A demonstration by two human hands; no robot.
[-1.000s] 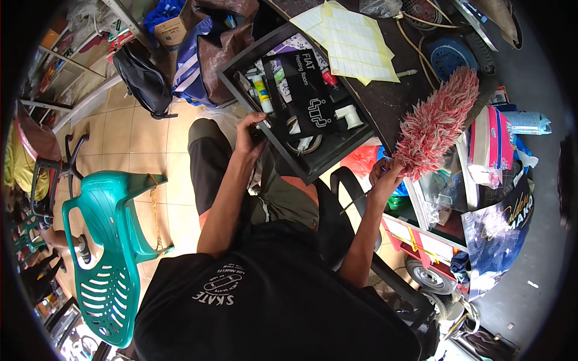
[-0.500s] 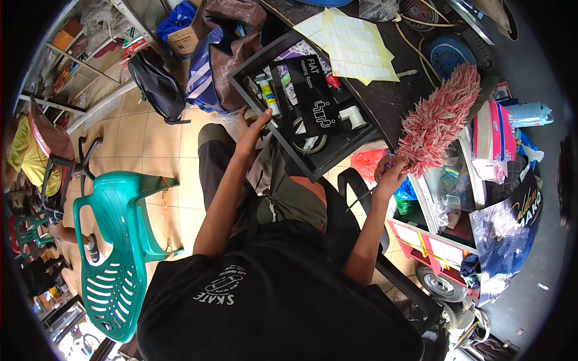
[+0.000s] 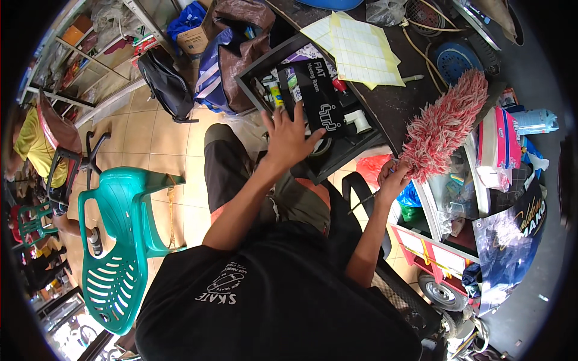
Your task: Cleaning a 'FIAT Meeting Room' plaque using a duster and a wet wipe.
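Left hand spread, empty, over black tray, 12 o'clock; right hand curled round duster's base, 3 o'clock.

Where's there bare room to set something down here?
A patch of dark desk shows bare between the papers and the pinkish duster; floor tiles too, between green chair and trousers. The black tray beneath the left hand is crowded.
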